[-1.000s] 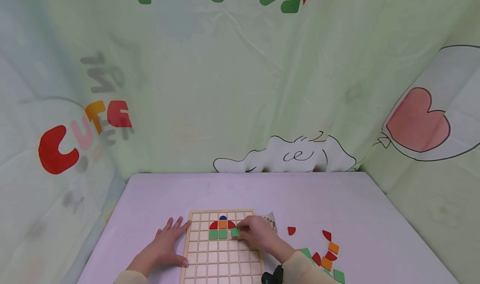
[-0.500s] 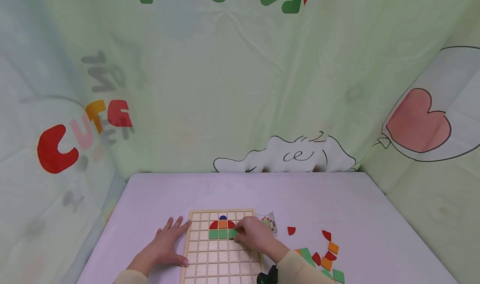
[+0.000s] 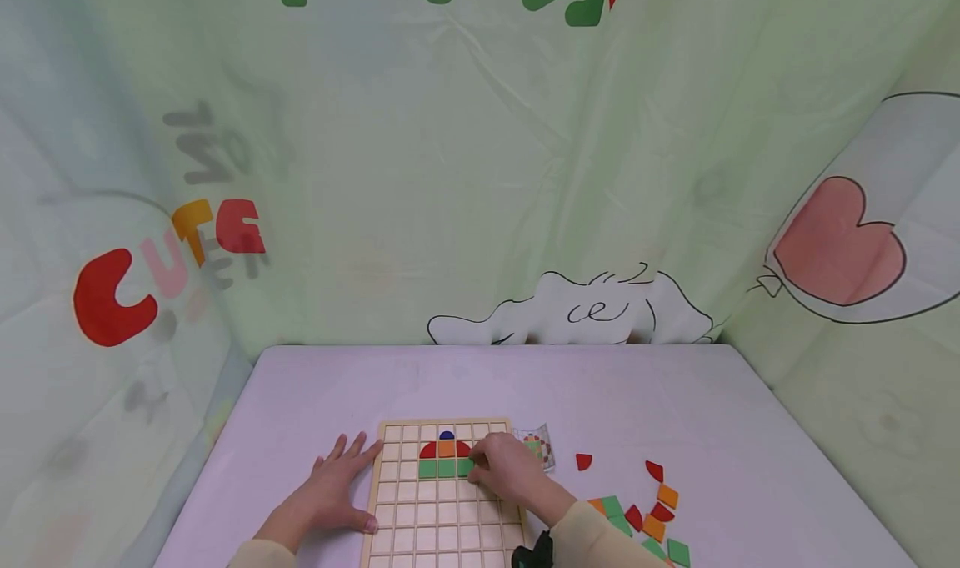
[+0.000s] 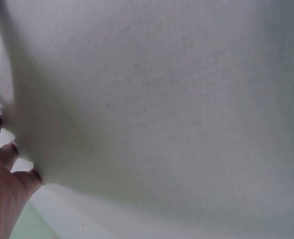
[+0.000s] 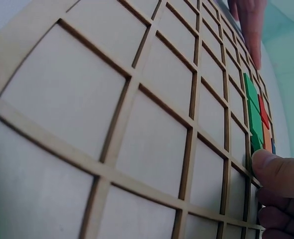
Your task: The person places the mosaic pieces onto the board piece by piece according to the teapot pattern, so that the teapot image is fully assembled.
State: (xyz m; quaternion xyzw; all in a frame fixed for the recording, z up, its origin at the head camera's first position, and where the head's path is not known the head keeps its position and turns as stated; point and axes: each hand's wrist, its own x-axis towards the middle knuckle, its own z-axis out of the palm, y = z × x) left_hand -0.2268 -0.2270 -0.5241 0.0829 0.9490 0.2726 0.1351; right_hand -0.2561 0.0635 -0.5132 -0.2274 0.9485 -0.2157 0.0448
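In the head view a wooden grid board (image 3: 405,540) lies on the table. My left hand (image 3: 330,486) rests at its left edge, fingers spread. My right hand (image 3: 512,472) pinches a green square tile (image 3: 464,468) at the right end of a row of green tiles (image 3: 437,469); the tile sits at its cell. Above that row are an orange square (image 3: 446,449), red quarter-round pieces (image 3: 428,450) on either side of it and a blue piece (image 3: 447,435). The right wrist view shows my right thumb (image 5: 276,172) against the green row's near end; the other fingertips are partly hidden.
A small patterned card (image 3: 542,448) in clear wrapping lies by the board's upper right edge. Loose green, orange and red pieces (image 3: 654,526) are scattered right of my right forearm, with a single red piece (image 3: 584,462) apart. Printed fabric (image 3: 360,243) hangs behind the table.
Since one second ago my right hand has lowered the tilted green tile into line with the other green tiles. Over the last half second hardly anything moved. My left hand stays put.
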